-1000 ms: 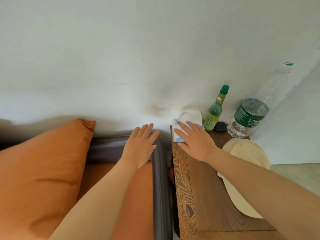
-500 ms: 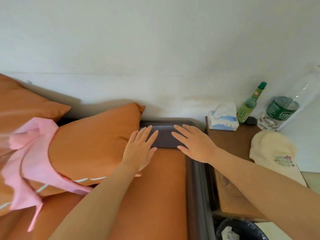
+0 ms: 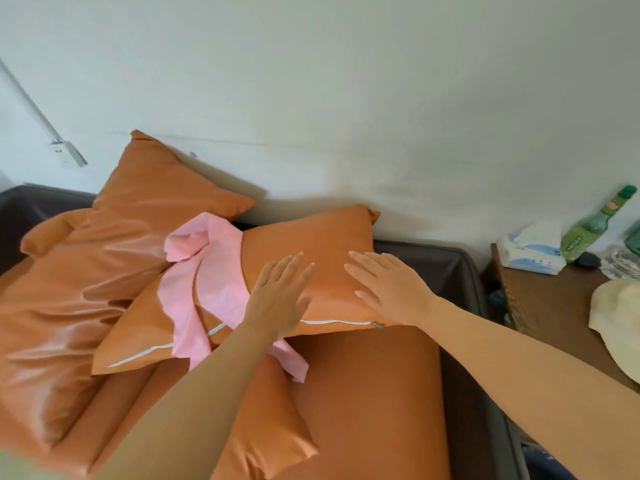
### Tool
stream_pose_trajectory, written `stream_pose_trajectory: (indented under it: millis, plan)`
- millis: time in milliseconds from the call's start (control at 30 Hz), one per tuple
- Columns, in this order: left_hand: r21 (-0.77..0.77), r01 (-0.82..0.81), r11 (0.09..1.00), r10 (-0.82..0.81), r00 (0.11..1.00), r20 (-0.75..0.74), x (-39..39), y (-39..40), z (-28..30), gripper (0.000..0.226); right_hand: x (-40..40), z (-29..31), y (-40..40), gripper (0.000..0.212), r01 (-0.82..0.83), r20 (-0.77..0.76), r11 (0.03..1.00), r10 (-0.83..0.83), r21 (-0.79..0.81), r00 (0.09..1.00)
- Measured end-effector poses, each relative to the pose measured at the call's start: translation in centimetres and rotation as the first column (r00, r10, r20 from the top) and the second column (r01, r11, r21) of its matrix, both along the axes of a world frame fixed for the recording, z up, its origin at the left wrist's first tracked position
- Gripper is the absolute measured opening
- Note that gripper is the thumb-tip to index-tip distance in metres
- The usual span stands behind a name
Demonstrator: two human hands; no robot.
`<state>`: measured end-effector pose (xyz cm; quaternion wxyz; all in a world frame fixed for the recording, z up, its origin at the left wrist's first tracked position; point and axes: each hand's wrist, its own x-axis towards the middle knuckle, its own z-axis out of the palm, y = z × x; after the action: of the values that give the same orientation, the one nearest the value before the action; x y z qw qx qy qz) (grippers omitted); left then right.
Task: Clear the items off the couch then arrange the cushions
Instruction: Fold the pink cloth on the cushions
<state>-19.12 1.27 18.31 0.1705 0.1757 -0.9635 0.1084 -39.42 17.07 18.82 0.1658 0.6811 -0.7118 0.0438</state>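
Observation:
An orange cushion [image 3: 325, 244] with a white zip lies on the couch seat [image 3: 374, 393], leaning toward the wall. A pink cloth [image 3: 211, 282] is draped across its left half and hangs over the front edge. My left hand [image 3: 277, 296] hovers flat over the cushion beside the cloth, fingers straight. My right hand [image 3: 388, 289] is spread over the cushion's right end, fingers straight. Both hold nothing. A second orange cushion [image 3: 156, 195] stands against the wall behind, and a crumpled orange one [image 3: 62, 289] lies at the left.
The dark couch armrest [image 3: 460, 278] runs along the right. Beyond it a wooden side table [image 3: 547, 306] carries a tissue pack [image 3: 530, 251], a green bottle [image 3: 595, 226] and a cream hat [image 3: 620, 317]. Another orange cushion [image 3: 263, 427] lies at the front.
My view has swung left from the side table to the couch. Both hands moved from the armrest corner to over the orange cushion, still flat and holding nothing.

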Motion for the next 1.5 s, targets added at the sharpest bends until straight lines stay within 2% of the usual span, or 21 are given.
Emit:
stream_pose_trajectory:
  millis: [167, 567, 733, 1033, 1300, 1500]
  plan:
    - [-0.003, -0.114, 0.993, 0.114, 0.993, -0.010, 4.3, -1.6, 0.4, 0.061, 2.8, 0.3, -3.2, 0.051, -0.080, -0.006, 0.997, 0.080, -0.018, 0.997]
    - [-0.013, -0.325, 0.946, 0.325, 0.945, 0.021, 14.0, -4.6, 1.1, 0.063, 9.9, 2.4, -10.4, 0.047, -0.227, 0.020, 0.971, 0.226, 0.076, 0.974]
    - [-0.006, -0.382, 0.924, 0.381, 0.920, 0.096, 18.3, -8.3, 0.9, 0.066, 14.3, 2.3, -14.5, 0.049, -0.262, 0.027, 0.961, 0.261, 0.085, 0.965]
    - [0.088, -0.337, 0.937, 0.320, 0.933, 0.162, 25.2, -16.1, -1.6, 0.069, 22.8, -0.9, -21.3, 0.047, -0.207, 0.108, 0.968, 0.192, 0.141, 0.975]
    - [0.143, -0.349, 0.926, 0.314, 0.924, 0.219, 26.0, -18.0, -4.9, 0.065, 26.8, -3.4, -24.7, 0.054, -0.206, 0.156, 0.963, 0.180, 0.175, 0.971]
    - [0.148, -0.355, 0.923, 0.326, 0.926, 0.191, 25.2, -18.9, -6.4, 0.076, 26.9, -4.5, -26.1, 0.057, -0.211, 0.180, 0.918, 0.157, 0.336, 0.971]
